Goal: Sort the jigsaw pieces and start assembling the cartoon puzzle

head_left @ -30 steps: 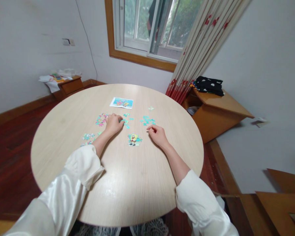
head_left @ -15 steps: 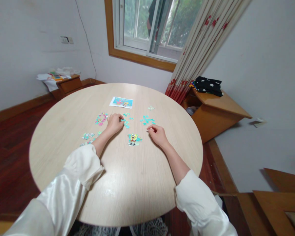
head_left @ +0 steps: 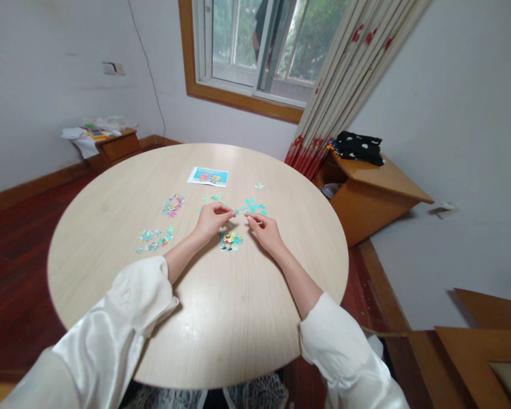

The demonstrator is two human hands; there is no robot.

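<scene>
Just above the partly joined puzzle (head_left: 230,240), which shows a yellow cartoon figure, my two hands are close together. My left hand (head_left: 213,221) is closed in a pinch, with a small teal puzzle piece (head_left: 236,212) at its fingertips. My right hand (head_left: 266,232) is closed too, thumb and forefinger together; whatever lies between them is too small to make out. Behind the hands is a group of loose turquoise pieces (head_left: 255,207). Other pale green pieces (head_left: 216,197) lie behind my left hand, which partly hides that group.
On the round wooden table (head_left: 213,318) lie pink-and-teal pieces (head_left: 173,205), mixed pieces (head_left: 155,240) at left and a pale cluster (head_left: 259,186) at the back. A picture card (head_left: 208,176) lies farther back. A wooden cabinet (head_left: 378,193) stands beyond the right edge.
My left hand has moved right from the middle pieces, with a puzzle piece in its fingers. My right hand has shifted slightly left, so the fingertips nearly meet above the partly joined puzzle.
</scene>
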